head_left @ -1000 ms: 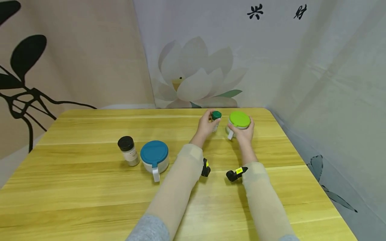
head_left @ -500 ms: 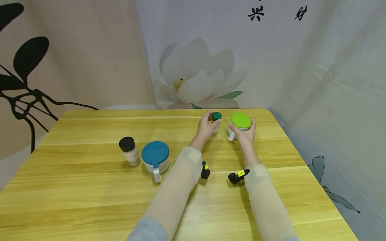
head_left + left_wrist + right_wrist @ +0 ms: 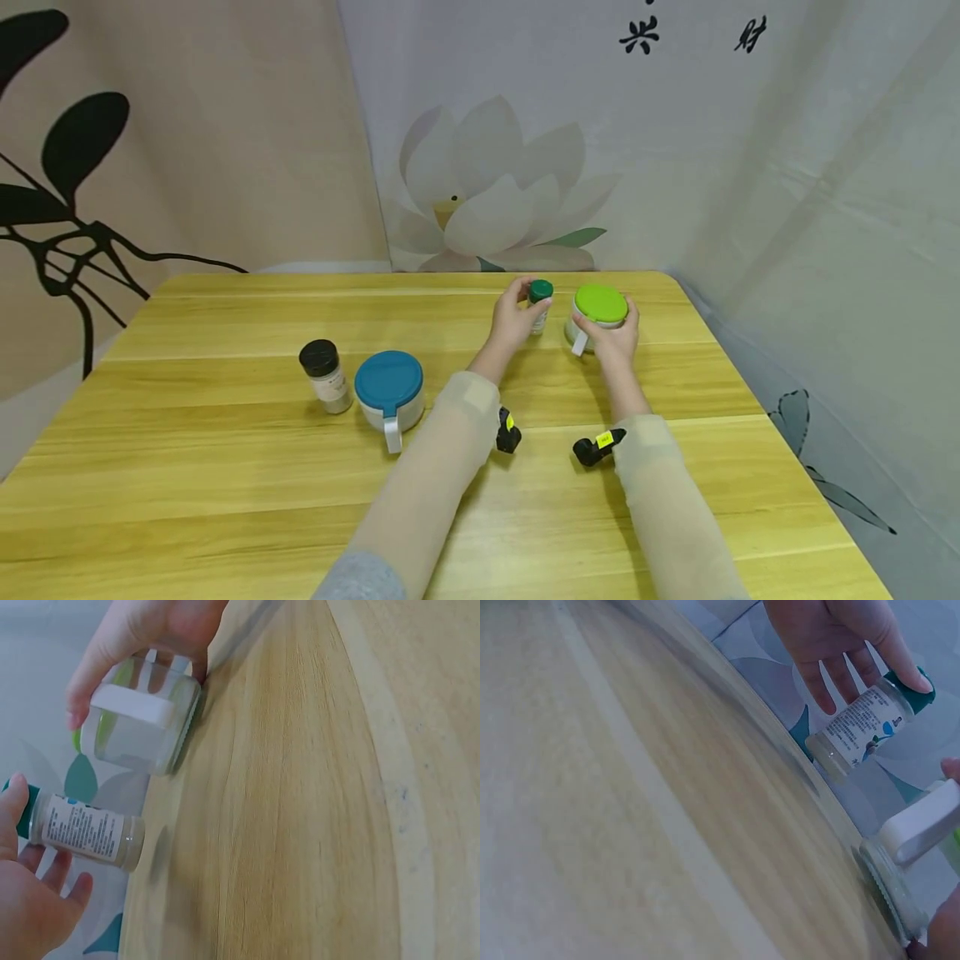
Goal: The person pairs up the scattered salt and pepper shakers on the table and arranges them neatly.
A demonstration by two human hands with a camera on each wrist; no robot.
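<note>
At the far side of the table, my left hand holds a small clear seasoning bottle with a dark green cap, thumb on the cap and fingers behind. The left wrist view shows its printed label and a thin gap between its base and the table. To its right, my right hand grips a clear glass seasoning jar with a lime green lid. The jar's white handle points towards me. Whether its base touches the table, I cannot tell.
On the left half of the wooden table stand a black-capped bottle and, close beside it, a white jar with a blue lid. A printed cloth hangs behind the far edge. Black wrist cameras sit at both cuffs.
The whole head view shifts slightly right and down. Both hands keep their hold on the bottle and the jar, with hardly any movement.
</note>
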